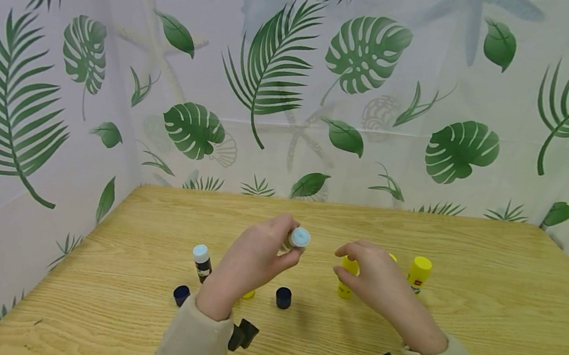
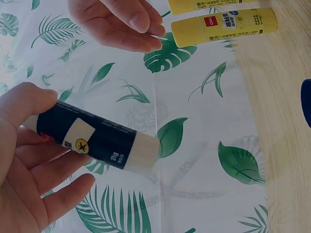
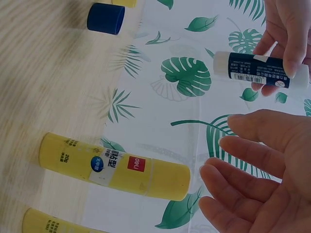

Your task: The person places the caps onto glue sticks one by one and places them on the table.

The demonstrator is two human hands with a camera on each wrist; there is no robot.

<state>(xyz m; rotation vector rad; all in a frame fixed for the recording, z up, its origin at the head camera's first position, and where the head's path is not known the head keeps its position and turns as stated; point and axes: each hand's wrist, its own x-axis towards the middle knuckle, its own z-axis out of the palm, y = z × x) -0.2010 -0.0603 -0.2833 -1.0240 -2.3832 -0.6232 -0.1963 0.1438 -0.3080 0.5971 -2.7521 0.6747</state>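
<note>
In my left hand (image 1: 252,253) I grip a dark blue glue stick (image 2: 92,138), thumb on one side and fingers on the other. No cap covers the stick, and its pale end (image 1: 300,237) faces the head camera. My right hand (image 1: 380,279) is held in the air with fingers loosely bent and nothing between them. Just beside its fingertips stands a yellow glue stick (image 1: 346,287) with its cap on, seen also in the right wrist view, where the yellow glue stick (image 3: 114,167) is apart from the fingers.
Another yellow glue stick (image 1: 419,273) stands to the right, with one more partly hidden behind the right hand. A second dark glue stick (image 1: 202,263) with a white top stands left. Two dark blue caps (image 1: 283,298) sit on the wooden table (image 1: 484,317). Something yellow (image 1: 248,294) shows beside my left wrist.
</note>
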